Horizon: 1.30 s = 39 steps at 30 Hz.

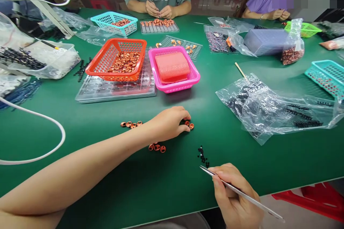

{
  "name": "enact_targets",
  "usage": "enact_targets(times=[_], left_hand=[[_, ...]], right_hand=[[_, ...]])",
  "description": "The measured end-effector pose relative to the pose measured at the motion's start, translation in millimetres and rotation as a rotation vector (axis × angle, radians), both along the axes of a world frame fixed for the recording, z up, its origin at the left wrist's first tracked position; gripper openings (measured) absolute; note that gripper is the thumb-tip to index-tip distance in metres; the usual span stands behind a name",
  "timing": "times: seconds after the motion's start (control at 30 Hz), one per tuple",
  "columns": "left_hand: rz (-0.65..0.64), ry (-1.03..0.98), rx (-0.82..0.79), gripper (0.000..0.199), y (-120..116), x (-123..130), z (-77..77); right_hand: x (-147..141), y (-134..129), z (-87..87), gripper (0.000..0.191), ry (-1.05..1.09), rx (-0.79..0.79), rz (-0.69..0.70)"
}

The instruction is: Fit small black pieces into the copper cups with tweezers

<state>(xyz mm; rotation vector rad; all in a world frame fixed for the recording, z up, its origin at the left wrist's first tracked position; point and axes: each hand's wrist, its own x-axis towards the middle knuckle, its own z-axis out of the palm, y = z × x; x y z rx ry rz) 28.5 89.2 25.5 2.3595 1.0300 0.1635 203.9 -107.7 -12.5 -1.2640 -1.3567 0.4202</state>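
Note:
My left hand reaches over the table with thumb and index finger apart. Just past its fingertips lie copper-coloured round pieces, each with a dark opening. A row of similar pieces sits beyond my left forearm, and a small group lies on the near side of it. In my right hand is a pair of metal tweezers, held like a pen. Their tips point at a small scatter of tiny black parts, lying on the table close by.
An orange basket of copper pieces stands on clear trays, beside a pink basket holding a red-pink block. At right lies a plastic bag of black parts. A white cable loops at left. Two people sit opposite.

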Motion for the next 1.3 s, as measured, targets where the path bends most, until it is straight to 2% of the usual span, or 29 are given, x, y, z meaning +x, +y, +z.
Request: enact_targets(times=[0.17,0.37,0.43,0.53,0.63,0.73,0.87,1.03,1.17,1.3], left_hand=[[0.012,-0.050,0.000,0.009,-2,-2,-6.6],[0.053,-0.103,0.040,0.010,-12,-11,-10.3],[0.052,-0.138,0.076,0.011,-25,-16,-8.1],[-0.033,-0.256,0.150,0.011,-55,-19,-2.4],[-0.121,-0.286,0.078,0.012,-85,-19,0.1],[-0.141,-0.311,0.006,0.018,-101,-16,-4.5],[-0.116,-0.348,-0.029,0.022,-102,-13,-15.1],[-0.029,-0.373,-0.115,0.013,-95,-13,-20.1],[0.026,-0.416,-0.246,0.010,-91,-12,-20.2],[0.018,-0.487,-0.261,0.013,-89,-12,-21.1]], right_hand=[[0,0,-0.6,0.031,-0.008,-0.008,0.003],[1,0,-1.4,0.031,0.000,-0.007,0.016],[1,0,-2.3,0.031,0.012,-0.015,0.018],[0,2,-2.9,0.030,0.047,-0.006,0.004],[1,3,0.0,0.026,0.106,-0.016,-0.020],[5,2,5.8,0.022,0.111,-0.021,-0.085],[11,2,9.6,0.015,0.110,-0.090,-0.194],[12,6,3.3,0.013,0.079,-0.174,-0.156],[13,6,1.9,0.009,0.059,-0.234,-0.236],[13,7,4.7,0.007,-0.003,-0.269,-0.204]])
